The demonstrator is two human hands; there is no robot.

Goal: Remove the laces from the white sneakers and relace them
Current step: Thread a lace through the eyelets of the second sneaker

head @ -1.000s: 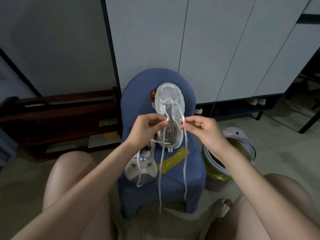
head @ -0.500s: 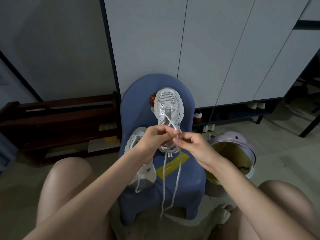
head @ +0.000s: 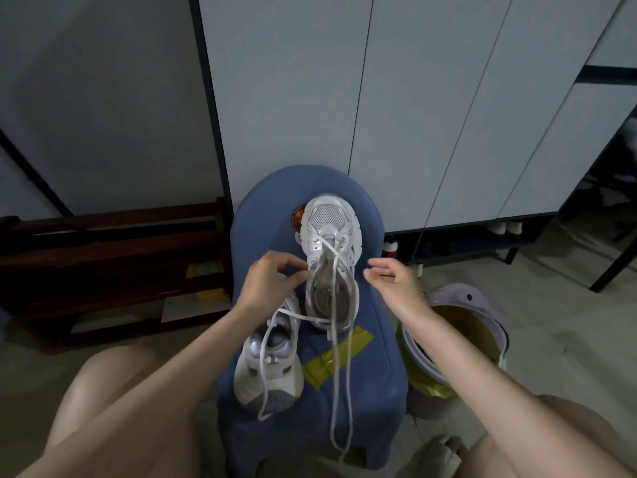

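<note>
- The left hand (head: 269, 281) pinches the white lace (head: 336, 288) at an eyelet on the left edge of the far sneaker (head: 331, 257).
- The right hand (head: 393, 279) hovers just right of that sneaker, its fingers loosely spread and holding nothing.
- From the pinch, the lace ends hang down over the front of the blue stool (head: 372, 374).
- The second sneaker (head: 270, 360) lies below the left wrist on the same stool.

No text, brand or number could be read anywhere; the round orange item (head: 297, 216) behind the sneaker (head: 330, 236) perhaps bore a print, too blurred to make out
</note>
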